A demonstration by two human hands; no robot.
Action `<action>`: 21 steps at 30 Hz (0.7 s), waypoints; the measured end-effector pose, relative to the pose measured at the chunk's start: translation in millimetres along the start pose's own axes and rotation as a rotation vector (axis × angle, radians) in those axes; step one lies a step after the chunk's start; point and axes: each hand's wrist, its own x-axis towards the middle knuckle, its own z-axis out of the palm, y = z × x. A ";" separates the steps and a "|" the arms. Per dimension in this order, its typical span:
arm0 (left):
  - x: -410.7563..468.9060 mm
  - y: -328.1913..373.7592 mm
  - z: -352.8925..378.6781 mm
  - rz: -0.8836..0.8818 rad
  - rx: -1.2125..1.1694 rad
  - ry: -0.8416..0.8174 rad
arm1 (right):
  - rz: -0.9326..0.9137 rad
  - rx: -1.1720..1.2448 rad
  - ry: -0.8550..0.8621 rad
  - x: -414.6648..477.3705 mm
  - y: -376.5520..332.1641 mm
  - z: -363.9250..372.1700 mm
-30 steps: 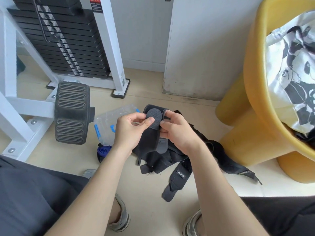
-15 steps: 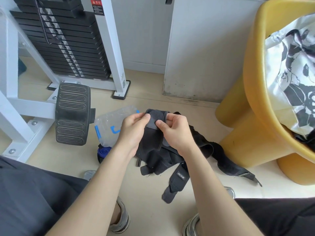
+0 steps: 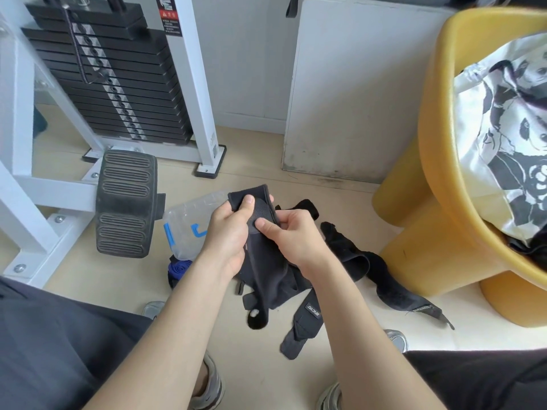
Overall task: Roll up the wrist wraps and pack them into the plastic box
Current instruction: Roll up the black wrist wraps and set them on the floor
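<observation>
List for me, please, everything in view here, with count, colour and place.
held wrap: one, black, centre, raised
loose wraps: several, black, on the floor, right of centre
box: one, clear with blue clips, on the floor, left of centre
roll: one, blue, in front of the box
weight stack: one, black, upper left
pad: one, black, ribbed, left
board: one, white, top centre
chair: one, yellow, right
cloth: one, white with black print, in the chair
shoes: two, grey, bottom
left hand: pinches the held wrap
right hand: pinches the held wrap
</observation>
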 end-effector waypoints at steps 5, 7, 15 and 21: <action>5.6 -7.5 -5.4 0.042 0.119 0.215 | -0.100 -0.396 0.094 3.5 -10.2 -1.3; 8.6 -5.3 -12.3 0.070 0.156 0.280 | -0.090 -0.461 0.103 1.8 -12.4 -3.3; 9.1 14.3 -49.4 0.533 1.245 -0.314 | 0.011 -0.400 0.033 -3.4 -14.6 -25.3; 1.7 4.9 -33.1 0.481 1.264 -0.501 | 0.048 -0.290 -0.008 -4.4 -12.5 -33.1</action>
